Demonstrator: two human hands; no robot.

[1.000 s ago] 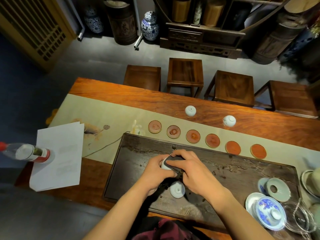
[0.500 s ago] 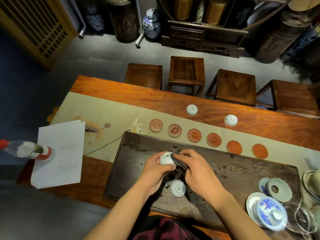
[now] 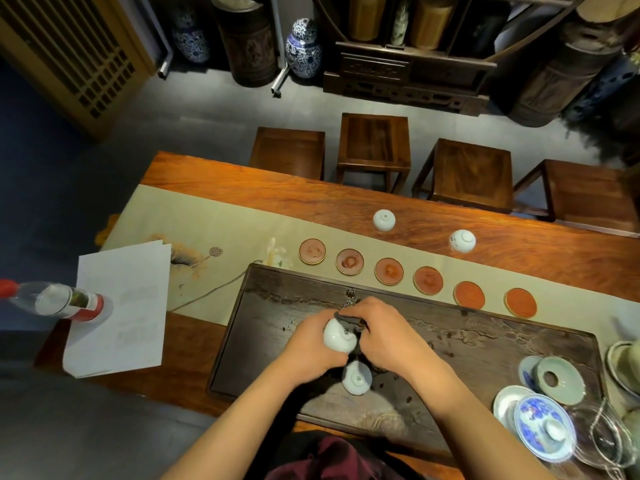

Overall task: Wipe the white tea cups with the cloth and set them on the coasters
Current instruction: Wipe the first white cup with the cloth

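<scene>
Both forearms reach in from the bottom edge and meet over the middle of the dark wooden tea tray (image 3: 263,344). The left hand (image 3: 308,355) has its fingers curled round a white tea cup (image 3: 340,336), held tilted with its foot toward the camera. The right hand (image 3: 384,336) is pressed against the cup from the right, its fingers bent and pinching a dark cloth (image 3: 349,322) against the cup's upper side. The two hands are together, touching at the cup.

Most of the cloth is buried under the right hand's fingers; only a dark fold shows between the hands. The cup's mouth is turned away, so whether the cloth goes inside it cannot be told. The far right of the bench (image 3: 519,237) is cut off by the frame edge, and the glass and porcelain pieces there blur together.

A second cup (image 3: 356,377) sits upside down on the tray just below the hands, partly covered by the left hand. Two more white cups stand upside down on the bare wood beyond the runner, one (image 3: 384,220) further left, the other (image 3: 462,240) to the right, both well apart from the hands. Six round coasters (image 3: 428,280) lie in a row on the runner between the tray and those cups, none carrying a cup
</scene>
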